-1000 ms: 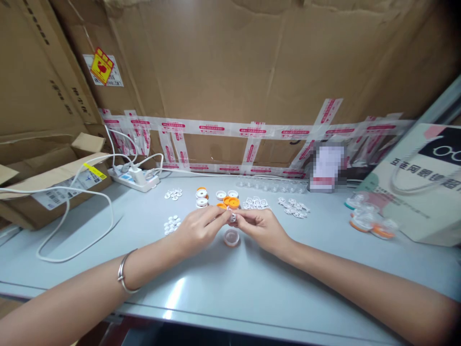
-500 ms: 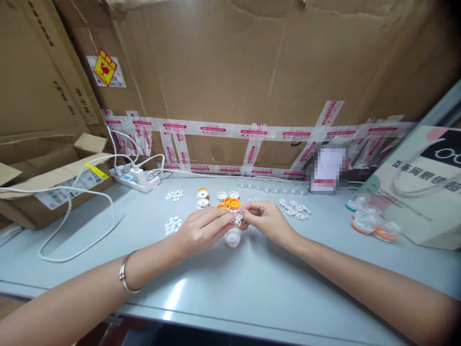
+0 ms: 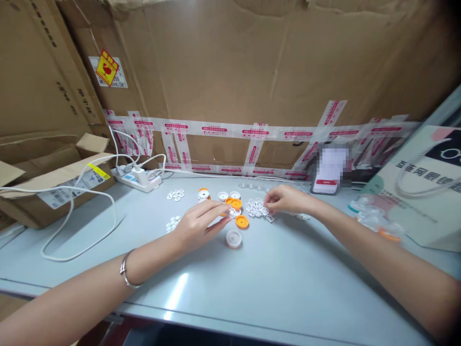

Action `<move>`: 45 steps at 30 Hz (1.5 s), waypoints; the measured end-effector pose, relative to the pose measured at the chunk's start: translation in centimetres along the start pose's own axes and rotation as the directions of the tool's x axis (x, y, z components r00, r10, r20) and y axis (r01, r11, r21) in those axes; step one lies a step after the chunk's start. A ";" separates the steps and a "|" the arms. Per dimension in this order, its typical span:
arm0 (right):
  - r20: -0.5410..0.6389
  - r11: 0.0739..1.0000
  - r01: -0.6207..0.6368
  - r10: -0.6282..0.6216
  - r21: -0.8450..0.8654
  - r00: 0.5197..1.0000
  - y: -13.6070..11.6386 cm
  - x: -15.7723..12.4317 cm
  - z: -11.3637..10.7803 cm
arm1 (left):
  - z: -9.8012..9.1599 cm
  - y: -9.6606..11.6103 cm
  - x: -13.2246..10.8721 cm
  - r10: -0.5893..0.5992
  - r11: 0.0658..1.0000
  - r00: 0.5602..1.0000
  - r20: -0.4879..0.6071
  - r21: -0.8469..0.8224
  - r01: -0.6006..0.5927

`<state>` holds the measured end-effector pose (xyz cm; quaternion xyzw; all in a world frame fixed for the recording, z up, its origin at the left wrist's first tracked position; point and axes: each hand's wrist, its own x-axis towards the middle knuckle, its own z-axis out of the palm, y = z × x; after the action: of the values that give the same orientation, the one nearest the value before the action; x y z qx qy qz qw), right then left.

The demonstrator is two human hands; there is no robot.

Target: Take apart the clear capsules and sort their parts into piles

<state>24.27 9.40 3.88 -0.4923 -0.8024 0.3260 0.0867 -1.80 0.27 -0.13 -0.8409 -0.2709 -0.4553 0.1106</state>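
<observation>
1. The left hand (image 3: 197, 222) pinches a small white plastic part (image 3: 235, 212) between thumb and fingers, over the smooth gray counter (image 3: 288, 288).
2. The right hand (image 3: 286, 199) curls its fingers at the right edge of a pile of white openwork plastic pieces (image 3: 255, 207); whether it grips one cannot be told.
3. A shallow round orange plastic cap (image 3: 242, 221) lies just beside the white part.

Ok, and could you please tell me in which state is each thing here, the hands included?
Left hand: pinching a small white part.
Right hand: fingertips at the white pile; grip unclear.
Orange disc: lying flat.
Small box: open, flaps out.
Power strip: plugged into.
Phone: propped up, screen lit.
Paper bag: standing.
Big carton: taped low down.
</observation>
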 end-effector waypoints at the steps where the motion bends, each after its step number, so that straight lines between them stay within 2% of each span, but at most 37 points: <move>1: -0.006 0.999 -0.005 0.005 -0.036 1.000 -0.3 -0.1 0.1 | 0.0 0.0 0.0 -0.004 1.000 1.000 -0.001 -0.002 0.004; 3: -0.073 0.996 -0.009 0.003 -0.087 0.997 -1.2 -0.4 0.2 | 0.0 0.0 0.0 -0.014 1.000 1.000 -0.010 -0.003 0.013; 5: -0.148 0.998 0.047 -0.054 -0.049 0.988 -2.5 -1.0 0.6 | 0.0 0.0 -0.1 -0.031 0.999 0.999 -0.013 -0.011 0.031; 7: -0.170 0.981 0.167 -0.150 0.095 0.974 -4.0 -1.8 1.7 | 0.1 0.1 -0.1 -0.044 0.999 0.999 -0.007 -0.024 0.044; 9: -0.156 0.924 0.256 -0.219 0.283 0.963 -5.5 -2.6 3.3 | 0.2 0.2 -0.1 -0.043 0.998 0.999 -0.010 -0.035 0.043; 11: -0.151 0.862 0.293 -0.252 0.415 0.956 -6.5 -3.2 5.3 | 0.2 0.3 -0.1 -0.034 0.999 0.999 -0.027 -0.031 0.033; 14: -0.190 0.798 0.305 -0.240 0.520 0.952 -7.2 -3.5 7.3 | 0.3 0.6 -0.1 -0.022 0.999 0.999 -0.031 -0.026 0.021; 16: -0.202 0.774 0.288 -0.208 0.564 0.957 -7.2 -3.5 7.5 | 0.2 0.8 0.0 -0.021 0.999 1.000 -0.010 -0.033 0.021; 19: -0.266 0.797 0.292 -0.170 0.529 0.949 -6.7 -3.3 5.6 | -0.1 1.0 0.2 -0.038 0.999 0.999 0.023 -0.017 0.038; 23: -0.513 0.853 0.327 -0.082 0.408 0.855 -4.0 -3.3 0.8 | -0.5 1.0 0.3 -0.063 0.998 0.996 0.060 0.007 0.063; 27: -0.553 0.890 0.184 0.087 0.417 0.829 1.3 -3.5 -2.4 | -0.3 0.9 0.0 -0.059 0.998 0.991 0.123 -0.013 0.061; 29: -0.523 0.915 0.091 0.141 0.392 0.840 4.0 -3.5 -2.8 | -0.3 0.9 0.0 -0.056 0.998 0.984 0.168 -0.021 0.060; 32: -0.390 0.942 -0.042 0.179 0.333 0.903 7.5 -3.1 -2.3 | -0.3 0.8 0.0 -0.057 0.997 0.970 0.237 -0.042 0.069; 34: -0.312 0.951 -0.090 0.185 0.295 0.932 8.9 -2.8 -2.0 | -0.3 0.7 0.1 -0.061 0.995 0.957 0.284 -0.058 0.081; 36: -0.292 0.970 -0.112 0.174 0.217 0.940 9.5 -2.6 -2.0 | -0.3 0.6 0.0 -0.075 0.993 0.940 0.332 -0.065 0.102; 38: -0.363 0.987 -0.137 0.158 0.083 0.918 9.0 -2.9 -2.1 | -0.2 0.5 -0.2 -0.104 0.988 0.916 0.387 -0.066 0.140; 41: -0.514 0.989 -0.139 0.095 -0.047 0.852 6.1 -3.8 -1.7 | 0.0 0.5 -0.4 -0.166 0.972 0.858 0.486 -0.066 0.225; 43: -0.500 0.999 -0.036 0.016 -0.030 0.866 3.3 -4.4 -0.4 | 0.1 0.6 -0.5 -0.207 0.955 0.821 0.533 -0.075 0.289; 45: -0.413 0.995 0.103 -0.099 -0.011 0.906 0.4 -4.7 1.8 | 0.3 0.7 -0.6 -0.235 0.934 0.801 0.550 -0.100 0.342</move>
<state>26.09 4.71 3.15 -0.5074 -0.7886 0.2141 0.2735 -1.43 -0.38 -0.74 -0.8887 -0.3703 -0.2414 -0.1216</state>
